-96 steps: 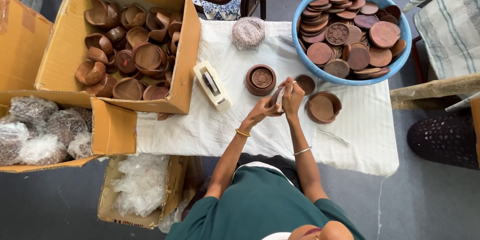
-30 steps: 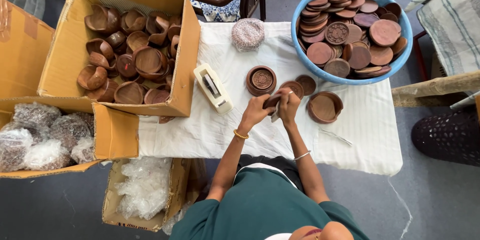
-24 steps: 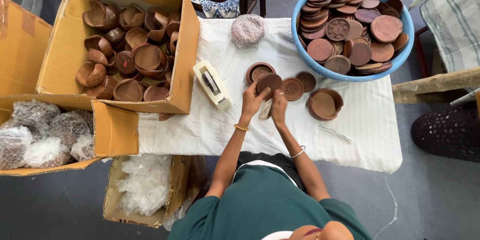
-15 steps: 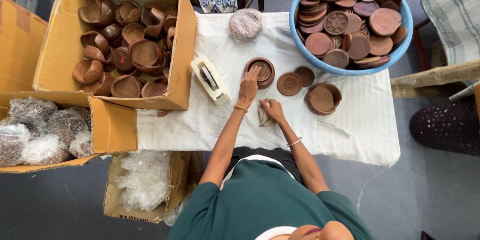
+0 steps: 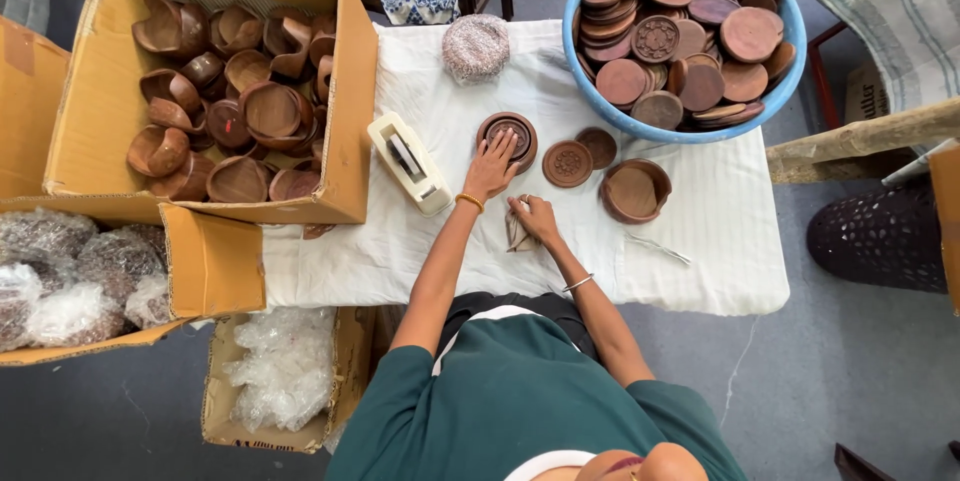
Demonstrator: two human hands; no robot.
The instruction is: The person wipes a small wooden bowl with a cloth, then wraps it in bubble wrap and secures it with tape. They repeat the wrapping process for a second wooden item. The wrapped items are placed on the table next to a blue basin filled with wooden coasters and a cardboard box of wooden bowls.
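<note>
Left hand (image 5: 490,167): lying fingers spread on the round dark-brown wooden lidded dish (image 5: 507,136), which is sitting mid-worktop toward the far edge. Right hand (image 5: 533,219): closing around a small beige cloth (image 5: 517,234) near the middle of the white-clothed worktop (image 5: 700,241). Beside the dish: a carved brown wooden disc (image 5: 567,163), a shallow wooden bowl (image 5: 634,190), and a cream tape dispenser (image 5: 409,162). A blue plastic tub of wooden lids (image 5: 690,36) is occupying the far right corner.
</note>
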